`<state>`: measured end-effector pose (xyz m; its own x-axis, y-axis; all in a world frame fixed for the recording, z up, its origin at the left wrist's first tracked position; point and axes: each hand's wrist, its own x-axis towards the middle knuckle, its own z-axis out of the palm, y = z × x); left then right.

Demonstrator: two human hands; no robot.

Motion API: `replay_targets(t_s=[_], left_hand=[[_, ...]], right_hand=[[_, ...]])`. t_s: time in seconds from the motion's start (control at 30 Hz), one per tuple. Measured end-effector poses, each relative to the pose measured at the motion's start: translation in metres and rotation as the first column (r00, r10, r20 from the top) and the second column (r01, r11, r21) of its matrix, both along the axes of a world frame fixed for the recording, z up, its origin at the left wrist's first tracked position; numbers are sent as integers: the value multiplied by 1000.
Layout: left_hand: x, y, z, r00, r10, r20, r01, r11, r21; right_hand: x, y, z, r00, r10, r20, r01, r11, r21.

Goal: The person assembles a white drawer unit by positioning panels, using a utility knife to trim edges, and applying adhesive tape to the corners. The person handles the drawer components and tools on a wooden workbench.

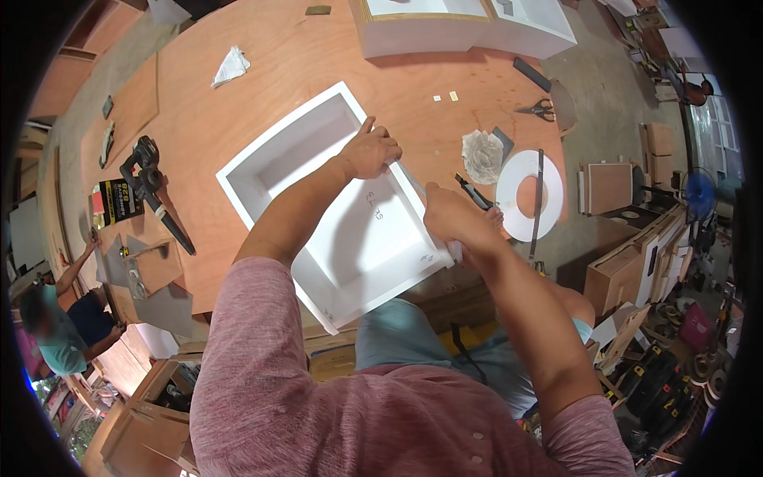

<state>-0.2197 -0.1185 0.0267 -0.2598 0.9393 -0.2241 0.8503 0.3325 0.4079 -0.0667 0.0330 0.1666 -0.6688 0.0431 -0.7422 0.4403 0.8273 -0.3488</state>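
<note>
A white open box, like a drawer, lies tilted across the table with its open side up. Pencil marks show on its inner face. My left hand reaches across the box and grips its far right rim. Along the right rim, a thin white strip shows between my hands. My right hand is closed at that rim near the lower right corner, thumb on the edge. A black utility knife juts out from its curled fingers, which partly hide it.
Right of the box are a roll of white edge banding, a dark metal strip, a crumpled cloth and scissors. A black blower and yellow-black can stand left. White cabinets stand behind; another person is far left.
</note>
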Motion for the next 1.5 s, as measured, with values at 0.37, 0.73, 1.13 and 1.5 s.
replay_targets(t_s=[0.37,0.73,1.13,1.5], left_hand=[[2,2,3,1000,26,17,-26,1000,-4],[0,2,2,1000,-1,-1,1,1000,-16],[1,6,5,1000,13,14,-12,999,-39],[3,9,9,1000,28,14,-27,995,-95]], right_hand=[[-26,-7,0,964,138,226,-163,982,98],[-33,-7,7,957,173,231,-197,977,84],[-21,-5,-14,960,176,216,-197,977,77],[-11,-2,-20,975,132,180,-151,984,99]])
